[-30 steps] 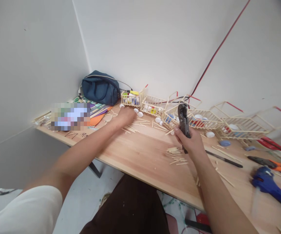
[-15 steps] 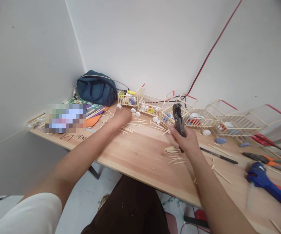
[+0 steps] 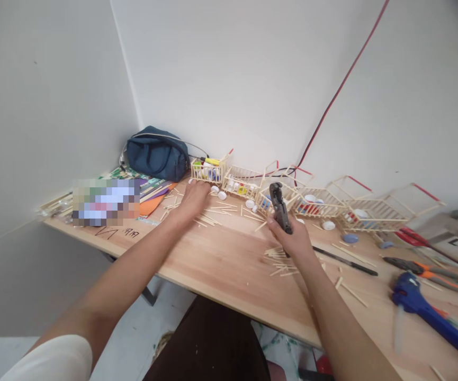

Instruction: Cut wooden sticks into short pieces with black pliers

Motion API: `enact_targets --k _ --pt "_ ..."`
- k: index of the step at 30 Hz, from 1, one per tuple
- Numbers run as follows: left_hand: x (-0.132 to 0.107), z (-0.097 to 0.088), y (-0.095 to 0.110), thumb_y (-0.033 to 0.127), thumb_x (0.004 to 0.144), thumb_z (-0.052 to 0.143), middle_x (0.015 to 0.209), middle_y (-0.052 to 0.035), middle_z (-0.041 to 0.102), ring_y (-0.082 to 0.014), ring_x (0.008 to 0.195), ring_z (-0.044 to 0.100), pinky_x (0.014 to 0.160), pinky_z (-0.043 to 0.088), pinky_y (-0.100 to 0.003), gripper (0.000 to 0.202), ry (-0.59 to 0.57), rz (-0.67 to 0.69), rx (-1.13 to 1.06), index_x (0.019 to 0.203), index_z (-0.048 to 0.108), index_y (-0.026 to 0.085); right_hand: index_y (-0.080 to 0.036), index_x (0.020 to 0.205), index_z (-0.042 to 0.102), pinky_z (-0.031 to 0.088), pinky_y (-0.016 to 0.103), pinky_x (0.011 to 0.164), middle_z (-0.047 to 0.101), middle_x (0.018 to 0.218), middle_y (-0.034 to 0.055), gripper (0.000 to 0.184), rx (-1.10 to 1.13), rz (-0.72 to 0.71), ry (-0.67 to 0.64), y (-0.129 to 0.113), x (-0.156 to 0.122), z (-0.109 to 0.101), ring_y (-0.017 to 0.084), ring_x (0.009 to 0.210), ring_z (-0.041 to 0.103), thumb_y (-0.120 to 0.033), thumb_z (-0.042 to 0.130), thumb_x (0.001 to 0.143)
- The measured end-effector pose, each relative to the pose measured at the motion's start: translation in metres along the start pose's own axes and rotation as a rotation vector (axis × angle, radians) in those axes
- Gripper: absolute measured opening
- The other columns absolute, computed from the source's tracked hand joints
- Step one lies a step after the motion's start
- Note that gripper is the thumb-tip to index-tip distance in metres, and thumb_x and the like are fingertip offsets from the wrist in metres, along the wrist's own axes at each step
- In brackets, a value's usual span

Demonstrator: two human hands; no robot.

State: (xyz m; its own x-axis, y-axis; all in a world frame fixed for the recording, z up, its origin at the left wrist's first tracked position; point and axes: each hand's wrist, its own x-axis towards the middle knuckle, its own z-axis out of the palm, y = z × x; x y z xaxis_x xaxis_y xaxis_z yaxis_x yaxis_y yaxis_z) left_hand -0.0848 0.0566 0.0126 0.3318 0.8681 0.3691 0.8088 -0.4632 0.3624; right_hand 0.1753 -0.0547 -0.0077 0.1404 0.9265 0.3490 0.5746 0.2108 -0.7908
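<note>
At the far side of the table, my left hand [image 3: 196,198] reaches down just in front of the leftmost small stick-built cart [image 3: 208,172]. Its fingers are turned away and blurred, so their grip does not show. Short wooden sticks [image 3: 208,218] and white caps [image 3: 222,196] lie close beside it. My right hand [image 3: 294,236] is closed around a dark grey plier-like hand tool [image 3: 279,205], held upright with the head on top. Below that hand lies a pile of short cut sticks [image 3: 278,255].
Several stick carts with red-tipped handles [image 3: 375,214] line the wall. A blue bag [image 3: 157,153] stands at the back left. To the right lie a black pen [image 3: 350,260], orange-handled pliers [image 3: 427,271] and a blue glue gun [image 3: 431,307].
The view has shifted slightly, so the table sits a little lower in it. My left hand stays near the leftmost cart, and my right hand still holds the dark tool.
</note>
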Motion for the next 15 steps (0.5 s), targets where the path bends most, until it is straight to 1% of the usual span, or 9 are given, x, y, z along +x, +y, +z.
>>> enact_targets --k 1,2,3,4,6,7,8,11,15 --pt "-0.002 -0.002 0.006 0.017 0.083 0.048 0.086 -0.0101 0.066 -0.0205 0.085 0.058 0.081 0.044 -0.034 0.017 0.003 0.003 -0.069 0.083 0.065 0.012 -0.018 0.08 0.059 0.036 0.026 0.052 0.053 0.058 -0.0013 0.034 -0.008 -0.006 -0.009 -0.002 0.0 0.0 0.013 0.051 0.045 -0.052 0.058 0.079" --pt "-0.003 -0.002 0.012 0.021 0.085 0.048 0.082 -0.0078 0.065 -0.0176 0.078 0.058 0.076 0.046 -0.031 0.018 -0.026 0.003 -0.193 0.083 0.064 0.012 -0.018 0.078 0.059 0.037 0.026 0.053 0.053 0.059 -0.0011 0.033 -0.011 -0.013 -0.019 -0.004 0.0 0.001 0.014 0.052 0.046 -0.051 0.058 0.079" --pt "-0.006 -0.001 0.019 0.026 0.085 0.05 0.078 -0.0057 0.064 -0.0151 0.072 0.058 0.071 0.046 -0.029 0.018 -0.092 -0.002 -0.377 0.084 0.063 0.012 -0.018 0.077 0.059 0.037 0.026 0.053 0.053 0.059 -0.0009 0.033 -0.01 -0.018 -0.028 -0.006 0.0 0.001 0.014 0.052 0.047 -0.051 0.058 0.079" --pt "-0.008 0.002 0.027 0.031 0.084 0.055 0.075 -0.0039 0.063 -0.013 0.068 0.058 0.068 0.047 -0.027 0.019 -0.188 -0.017 -0.614 0.083 0.062 0.013 -0.018 0.076 0.059 0.037 0.026 0.054 0.053 0.059 -0.0008 0.033 -0.007 -0.022 -0.038 -0.008 0.0 0.001 0.014 0.053 0.048 -0.051 0.057 0.078" --pt "-0.014 0.011 0.041 0.037 0.076 0.068 0.072 -0.0016 0.061 -0.0104 0.064 0.057 0.065 0.047 -0.025 0.026 -0.409 -0.084 -1.121 0.082 0.06 0.013 -0.018 0.074 0.058 0.038 0.027 0.054 0.053 0.059 -0.0009 0.033 -0.005 -0.024 -0.056 -0.012 -0.001 0.001 0.014 0.054 0.048 -0.051 0.057 0.077" --pt "-0.017 0.016 0.047 0.037 0.07 0.075 0.071 -0.001 0.06 -0.0097 0.063 0.058 0.064 0.048 -0.025 0.031 -0.506 -0.129 -1.303 0.082 0.059 0.012 -0.018 0.072 0.058 0.037 0.027 0.055 0.052 0.058 -0.0009 0.033 -0.011 -0.022 -0.069 -0.014 -0.002 0.0 0.014 0.054 0.047 -0.051 0.057 0.077" --pt "-0.02 0.021 0.051 0.036 0.065 0.08 0.069 -0.0004 0.06 -0.0092 0.062 0.058 0.064 0.048 -0.025 0.036 -0.575 -0.172 -1.4 0.082 0.059 0.012 -0.018 0.07 0.057 0.037 0.027 0.055 0.051 0.057 -0.001 0.033 -0.015 -0.017 -0.086 -0.015 -0.002 0.0 0.014 0.054 0.046 -0.051 0.057 0.076" --pt "-0.025 0.033 0.06 0.034 0.059 0.085 0.069 -0.0011 0.062 -0.009 0.06 0.059 0.06 0.047 -0.023 0.04 -0.648 -0.246 -1.463 0.081 0.06 0.011 -0.018 0.07 0.056 0.036 0.026 0.055 0.05 0.058 -0.0013 0.032 -0.003 -0.014 -0.129 -0.017 -0.003 0.001 0.014 0.055 0.045 -0.049 0.057 0.075" --pt "-0.028 0.038 0.064 0.037 0.062 0.083 0.07 -0.0042 0.066 -0.0105 0.059 0.061 0.055 0.044 -0.022 0.04 -0.661 -0.203 -1.453 0.08 0.058 0.011 -0.018 0.069 0.055 0.036 0.026 0.056 0.052 0.061 -0.0005 0.031 -0.007 -0.042 -0.156 -0.015 -0.001 0.006 0.014 0.057 0.045 -0.048 0.057 0.074"
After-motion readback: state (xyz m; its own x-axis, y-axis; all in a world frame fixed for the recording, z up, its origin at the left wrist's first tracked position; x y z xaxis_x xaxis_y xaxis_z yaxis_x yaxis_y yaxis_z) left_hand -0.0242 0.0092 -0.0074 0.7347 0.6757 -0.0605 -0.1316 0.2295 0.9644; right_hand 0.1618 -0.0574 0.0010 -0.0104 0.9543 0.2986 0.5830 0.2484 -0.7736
